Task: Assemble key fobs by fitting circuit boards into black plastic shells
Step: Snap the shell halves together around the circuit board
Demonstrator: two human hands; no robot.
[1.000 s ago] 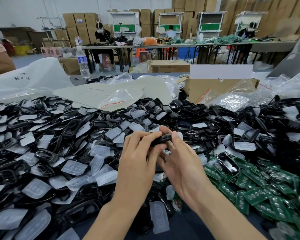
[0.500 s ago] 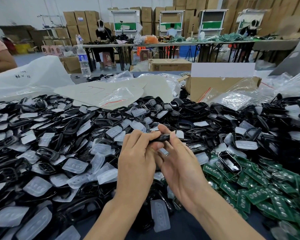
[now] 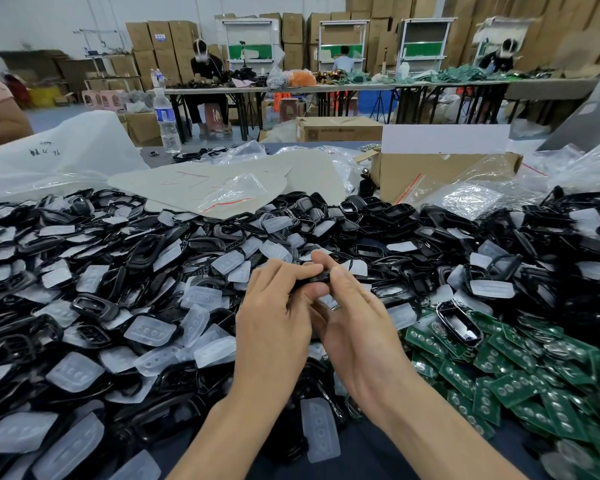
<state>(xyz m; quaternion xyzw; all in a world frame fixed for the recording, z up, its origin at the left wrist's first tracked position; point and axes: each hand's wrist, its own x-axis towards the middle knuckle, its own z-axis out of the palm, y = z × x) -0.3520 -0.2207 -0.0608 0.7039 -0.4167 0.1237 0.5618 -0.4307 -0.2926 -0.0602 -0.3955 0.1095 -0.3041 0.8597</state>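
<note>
My left hand (image 3: 274, 320) and my right hand (image 3: 357, 327) meet at the middle of the view, above the heap. Between their fingertips they pinch one black plastic shell (image 3: 314, 279), seen edge-on and mostly hidden by the fingers. Whether a board sits inside it cannot be seen. A large heap of black shells (image 3: 146, 251) mixed with translucent rubber button pads (image 3: 149, 330) covers the table. Green circuit boards (image 3: 513, 379) lie in a pile at the right. A glossy black assembled fob (image 3: 459, 322) rests on the boards.
A cardboard box (image 3: 440, 171) with clear plastic bags stands behind the heap at the right. White bags (image 3: 66, 150) and a water bottle (image 3: 167, 119) sit at the back left. Other people work at long tables farther back. A person's arm shows at the far left edge.
Both hands stay together on the same shell. The fingers have shifted slightly around it, and the view has tilted a little.
</note>
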